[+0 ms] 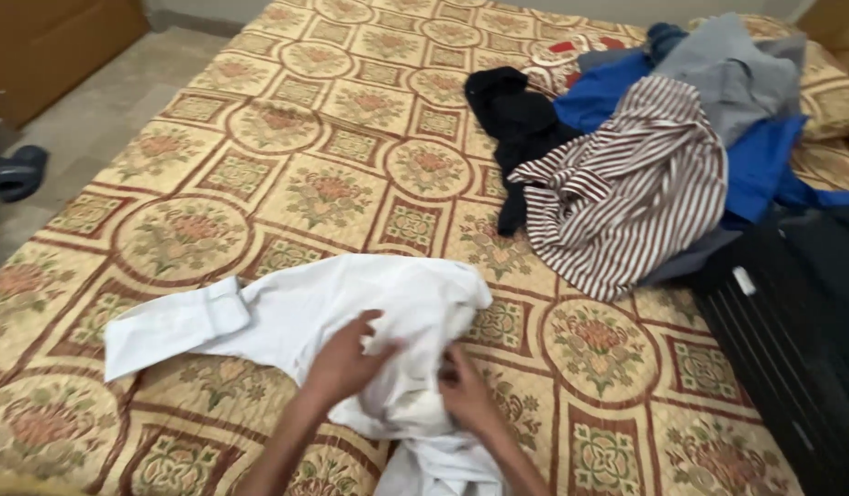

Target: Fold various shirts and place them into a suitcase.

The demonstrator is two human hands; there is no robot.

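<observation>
Both hands are buried in a white shirt (351, 312) lying near the front edge of the bed (286, 138). The left hand (346, 358) curls its fingers into the cloth and grips a bunched fold. The right hand (466, 390) is closed on the fabric just beside it, knuckles up. Both forearms reach in from the bottom edge, angled toward each other. One sleeve (172, 326) lies stretched out to the left. A pile of clothes (663, 156), topped by a striped shirt (626, 193), sits well apart at the right.
</observation>
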